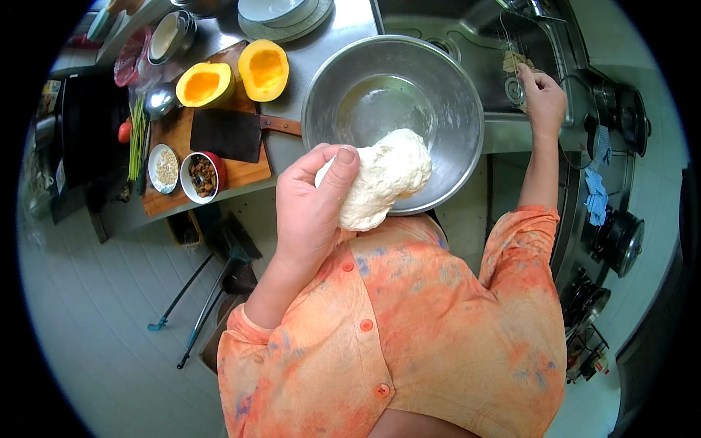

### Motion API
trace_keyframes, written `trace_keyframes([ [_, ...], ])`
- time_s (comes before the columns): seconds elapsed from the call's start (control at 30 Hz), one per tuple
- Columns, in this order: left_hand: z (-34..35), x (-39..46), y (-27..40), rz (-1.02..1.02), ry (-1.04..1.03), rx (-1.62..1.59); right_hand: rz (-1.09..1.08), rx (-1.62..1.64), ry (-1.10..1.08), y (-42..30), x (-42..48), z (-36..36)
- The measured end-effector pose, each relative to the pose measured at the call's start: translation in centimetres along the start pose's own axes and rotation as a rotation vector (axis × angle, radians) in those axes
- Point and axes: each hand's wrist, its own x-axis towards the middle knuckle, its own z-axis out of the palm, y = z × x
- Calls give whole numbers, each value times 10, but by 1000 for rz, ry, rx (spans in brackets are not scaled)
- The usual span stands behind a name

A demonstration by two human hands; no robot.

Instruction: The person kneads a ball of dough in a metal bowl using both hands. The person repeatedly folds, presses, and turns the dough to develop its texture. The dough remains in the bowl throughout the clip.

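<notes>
A lump of white dough point(389, 175) is gripped in my left hand point(309, 191), thumb on top, over the near left rim of a large stainless steel bowl point(460, 137). Inside the bowl there are wet traces and whitish smears on the wall. Out to the right, my right hand point(545, 104) is at a wire rack point(513, 90) by the sink's right side. Its fingers are curled at a tan, rough-looking piece point(512, 60), partly hidden behind the hand; what it is made of is unclear.
Left of the bowl, a cleaver point(227, 134) lies on a wooden cutting board point(241, 175) with two halves of a hollowed squash point(205, 82). Small bowls hold pale grains point(166, 168) and chopped dark bits point(201, 175). Behind the bowl is the steel sink point(405, 16). Pots point(621, 241) stand at right.
</notes>
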Motion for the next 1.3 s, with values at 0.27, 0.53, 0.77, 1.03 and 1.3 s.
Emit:
trace_keyframes([
  [0.27,5,-3,-2,-27,-5,-94,103,248,-62,-1,-10,4],
  [0.53,9,-1,-3,-102,-51,-272,-295,710,-67,-37,-69,19],
  [0.77,7,8,-11,-219,-204,-605,-643,647,-431,-107,-180,35],
  [1.03,15,-2,-4,73,-198,318,-459,882,-312,-99,-189,40],
  [1.3,4,-4,-5,37,-208,237,-188,1184,-491,-102,-183,25],
])
